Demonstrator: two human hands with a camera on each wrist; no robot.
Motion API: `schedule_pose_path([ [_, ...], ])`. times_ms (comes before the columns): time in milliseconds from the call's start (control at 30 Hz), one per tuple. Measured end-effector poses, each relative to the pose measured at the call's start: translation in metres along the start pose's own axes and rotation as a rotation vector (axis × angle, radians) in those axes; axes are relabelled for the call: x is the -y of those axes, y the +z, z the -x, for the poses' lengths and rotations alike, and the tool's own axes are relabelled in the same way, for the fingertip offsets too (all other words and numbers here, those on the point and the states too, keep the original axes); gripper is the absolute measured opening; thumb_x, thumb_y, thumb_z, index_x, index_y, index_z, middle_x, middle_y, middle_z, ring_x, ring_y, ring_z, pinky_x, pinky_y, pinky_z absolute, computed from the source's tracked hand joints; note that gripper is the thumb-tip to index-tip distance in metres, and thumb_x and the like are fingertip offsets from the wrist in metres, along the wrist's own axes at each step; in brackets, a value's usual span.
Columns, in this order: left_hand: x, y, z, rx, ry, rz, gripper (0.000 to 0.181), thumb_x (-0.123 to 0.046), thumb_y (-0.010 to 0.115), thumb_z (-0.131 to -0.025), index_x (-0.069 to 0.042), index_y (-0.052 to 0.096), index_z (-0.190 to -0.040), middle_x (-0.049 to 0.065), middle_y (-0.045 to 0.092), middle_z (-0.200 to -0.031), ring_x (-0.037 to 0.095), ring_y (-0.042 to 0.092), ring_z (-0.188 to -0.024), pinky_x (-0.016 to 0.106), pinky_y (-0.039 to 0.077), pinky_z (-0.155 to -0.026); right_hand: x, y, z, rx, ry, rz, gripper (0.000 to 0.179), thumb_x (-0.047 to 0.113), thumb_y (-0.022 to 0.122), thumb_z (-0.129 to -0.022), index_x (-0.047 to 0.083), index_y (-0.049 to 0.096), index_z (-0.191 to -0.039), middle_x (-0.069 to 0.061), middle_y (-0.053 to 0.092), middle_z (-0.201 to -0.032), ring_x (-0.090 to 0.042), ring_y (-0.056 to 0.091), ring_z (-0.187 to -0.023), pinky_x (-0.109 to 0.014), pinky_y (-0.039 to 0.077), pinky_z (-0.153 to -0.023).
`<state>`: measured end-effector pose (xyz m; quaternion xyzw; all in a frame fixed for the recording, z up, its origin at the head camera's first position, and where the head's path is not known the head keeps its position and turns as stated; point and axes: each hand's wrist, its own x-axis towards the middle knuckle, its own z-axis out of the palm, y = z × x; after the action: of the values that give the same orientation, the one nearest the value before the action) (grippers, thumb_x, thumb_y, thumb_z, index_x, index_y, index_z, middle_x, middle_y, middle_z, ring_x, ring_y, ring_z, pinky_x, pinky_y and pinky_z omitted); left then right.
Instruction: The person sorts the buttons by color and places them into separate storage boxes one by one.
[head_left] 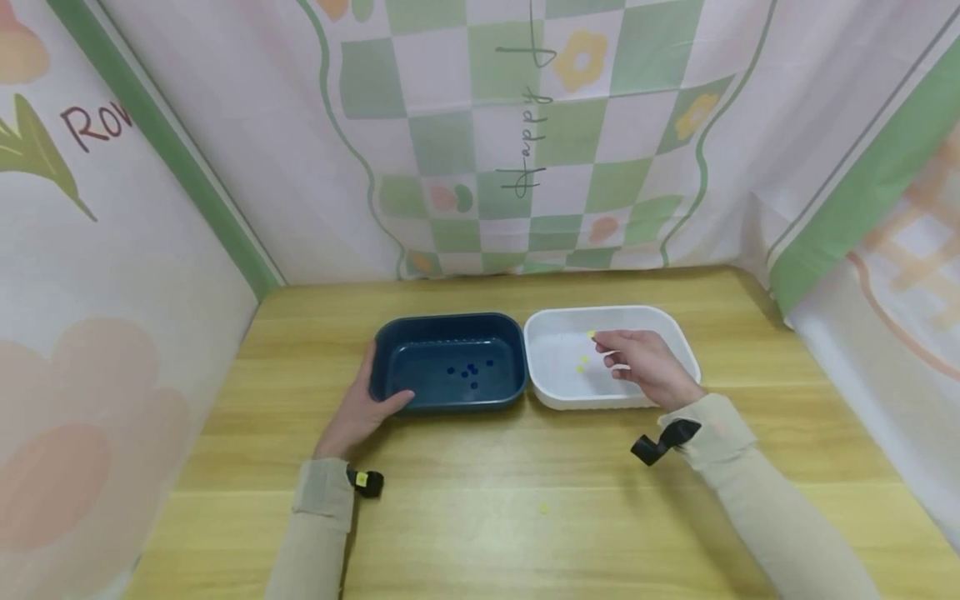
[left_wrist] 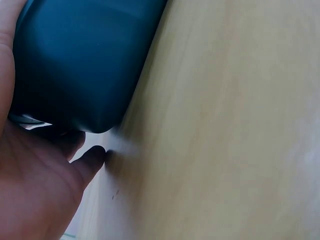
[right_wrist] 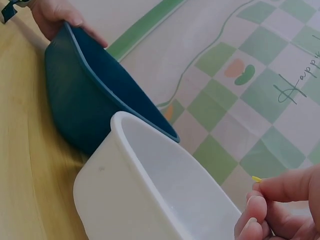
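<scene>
A dark blue plastic bin (head_left: 450, 406) stands on the table, with several small dark blue pieces (head_left: 474, 386) on its floor. My left hand (head_left: 358, 415) grips its near left corner, thumb over the front rim and fingers along the left side. Right beside it is a white bin (head_left: 547, 392) holding two small yellow pieces (head_left: 581, 369). Over the white bin, my right hand (head_left: 651, 365) pinches a tiny yellow piece (right_wrist: 256, 179) between thumb and forefinger. The other right fingers are curled below, as the right wrist view shows.
Another small yellow piece (head_left: 543, 507) lies on the wooden table (head_left: 465, 533), nearer to me than the bins. Patterned curtains (head_left: 502, 150) hang along the table's back and both sides. Each wrist wears a black strap (head_left: 666, 442).
</scene>
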<state>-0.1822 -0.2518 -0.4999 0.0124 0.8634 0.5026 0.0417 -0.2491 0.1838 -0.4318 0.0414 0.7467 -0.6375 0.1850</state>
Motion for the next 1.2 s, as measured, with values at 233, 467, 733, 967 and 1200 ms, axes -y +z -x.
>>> schedule_pose_path([
  [233, 0.0, 0.0, 0.0, -0.006, 0.004, -0.006, 0.103, -0.042, 0.07, -0.088, -0.031, -0.007, -0.156, -0.006, -0.005, -0.162, 0.025, 0.002, -0.148, 0.055, 0.01, -0.117, -0.001, -0.004, -0.001, -0.003, 0.004, 0.001, 0.055, 0.03, 0.059, -0.098, -0.012, 0.047, -0.132, -0.006, 0.058, -0.104, -0.01, 0.057, -0.081, -0.018, 0.05, -0.064],
  [467, 0.001, 0.001, 0.0, -0.003, 0.001, -0.007, 0.103, -0.042, 0.071, -0.088, -0.034, -0.008, -0.155, -0.007, -0.005, -0.162, 0.025, 0.002, -0.148, 0.055, 0.01, -0.117, -0.006, -0.009, -0.005, -0.024, 0.016, 0.028, 0.056, 0.03, 0.059, -0.098, -0.011, 0.046, -0.135, -0.007, 0.057, -0.106, -0.008, 0.056, -0.079, -0.019, 0.05, -0.065],
  [733, 0.001, 0.0, 0.0, -0.005, 0.002, -0.005, 0.104, -0.042, 0.071, -0.088, -0.029, -0.006, -0.156, -0.006, -0.004, -0.162, 0.025, 0.002, -0.148, 0.054, 0.01, -0.118, -0.008, -0.011, -0.006, -0.041, 0.016, 0.049, 0.059, 0.031, 0.061, -0.096, -0.012, 0.047, -0.134, -0.01, 0.057, -0.109, -0.01, 0.057, -0.082, -0.019, 0.051, -0.065],
  [967, 0.002, 0.0, 0.0, -0.007, 0.001, 0.0, 0.103, -0.042, 0.071, -0.088, -0.031, -0.006, -0.156, -0.006, -0.004, -0.162, 0.025, 0.002, -0.148, 0.054, 0.01, -0.118, -0.008, -0.011, -0.007, -0.043, 0.009, 0.071, 0.058, 0.032, 0.061, -0.096, -0.012, 0.048, -0.133, -0.01, 0.059, -0.108, -0.01, 0.057, -0.082, -0.02, 0.051, -0.066],
  [1200, 0.004, 0.0, -0.001, -0.006, 0.011, 0.002, 0.104, -0.041, 0.071, -0.088, -0.027, -0.005, -0.157, -0.006, -0.004, -0.162, 0.025, 0.002, -0.148, 0.054, 0.01, -0.118, -0.009, -0.011, -0.007, -0.042, 0.012, 0.074, 0.059, 0.033, 0.061, -0.096, -0.011, 0.049, -0.132, -0.012, 0.058, -0.11, -0.011, 0.057, -0.082, -0.021, 0.051, -0.067],
])
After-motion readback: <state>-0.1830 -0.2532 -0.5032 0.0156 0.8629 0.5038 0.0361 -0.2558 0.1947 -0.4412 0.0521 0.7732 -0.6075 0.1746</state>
